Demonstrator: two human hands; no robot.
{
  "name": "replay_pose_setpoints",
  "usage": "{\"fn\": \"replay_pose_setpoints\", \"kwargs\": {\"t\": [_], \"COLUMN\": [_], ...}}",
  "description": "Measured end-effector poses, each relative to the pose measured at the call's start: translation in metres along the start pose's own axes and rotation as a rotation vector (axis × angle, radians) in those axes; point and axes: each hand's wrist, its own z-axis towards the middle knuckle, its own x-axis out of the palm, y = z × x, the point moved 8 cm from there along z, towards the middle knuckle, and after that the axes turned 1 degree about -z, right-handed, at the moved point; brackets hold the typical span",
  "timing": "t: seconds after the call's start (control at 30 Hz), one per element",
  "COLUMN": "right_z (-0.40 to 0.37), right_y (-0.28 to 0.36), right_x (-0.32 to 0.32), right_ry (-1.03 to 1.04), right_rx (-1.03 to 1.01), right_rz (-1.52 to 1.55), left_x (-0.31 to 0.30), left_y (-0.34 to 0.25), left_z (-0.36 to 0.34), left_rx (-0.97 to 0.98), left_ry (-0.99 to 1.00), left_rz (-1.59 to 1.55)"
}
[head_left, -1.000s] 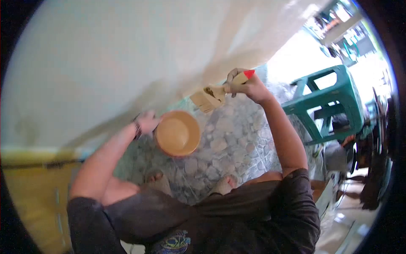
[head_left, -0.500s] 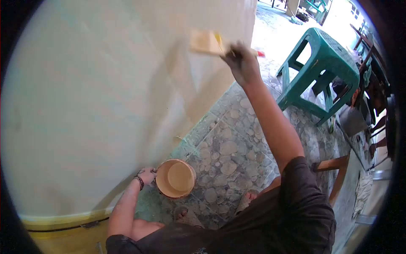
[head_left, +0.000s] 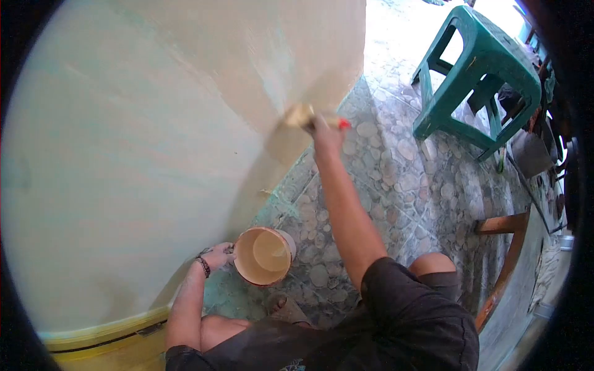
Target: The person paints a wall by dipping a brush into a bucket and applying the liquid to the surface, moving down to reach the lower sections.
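Cream, with a faint green cast toward its lower part, the wall fills the left of the view; our right hand is stretched out to it at arm's length, fingers wrapped tight round the handle of a flat brush, whose bristles lie against the wall near its outer corner and whose red handle tip pokes out past the knuckles; our left hand, a dark bracelet on the wrist, is low beside the wall and closed on the rim of a round pot, which is held tilted with its mouth toward us above the pebble-patterned floor (how much paint is in it we cannot tell, only that the inside is coated tan); a green plastic stool stands well apart on the right, a wooden frame is nearer our knee, and a yellow band shows below the wall at the bottom left. To lay this stroke well, we judge, the brush wants light, even pressure with the bristles flat to the surface, drawn in one line and overlapping the neighbouring coat so that no stripe shows; close to the corner the edge of the bristles should lead, lest paint wrap round it; the pot is best held level and near, for tilted as it is a drip onto the floor seems likely.
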Motion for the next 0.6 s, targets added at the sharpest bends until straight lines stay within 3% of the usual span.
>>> {"fn": "replay_pose_setpoints", "kwargs": {"t": [0.03,0.07,0.13,0.23,0.3,0.43,0.53,0.6], "right_z": [0.002,-0.017,-0.035,-0.046,-0.021,0.002,-0.004,-0.010], "right_y": [0.026,0.080,0.146,0.173,0.105,-0.052,-0.052,0.007], "right_x": [0.033,0.072,0.119,0.131,0.109,-0.034,-0.052,0.011], "right_ry": [0.005,0.151,0.353,0.416,0.387,0.060,-0.060,-0.005], "right_rx": [-0.149,-0.285,-0.376,-0.277,-0.211,0.025,0.067,-0.073], "right_rz": [-0.024,0.019,0.258,0.448,0.503,0.275,0.060,-0.065], "left_x": [-0.001,-0.001,-0.001,-0.001,0.007,0.007,0.005,0.007], "left_y": [0.002,0.003,0.006,0.012,0.014,0.015,0.005,0.006], "left_z": [-0.002,-0.004,-0.004,-0.008,-0.014,-0.022,-0.034,-0.036], "left_rx": [-0.003,-0.002,0.016,0.020,-0.025,-0.049,-0.036,-0.023], "left_ry": [0.000,0.000,-0.003,0.025,0.097,0.044,0.049,0.080], "left_rz": [-0.004,-0.009,-0.006,0.012,0.017,0.009,-0.011,-0.066]}}
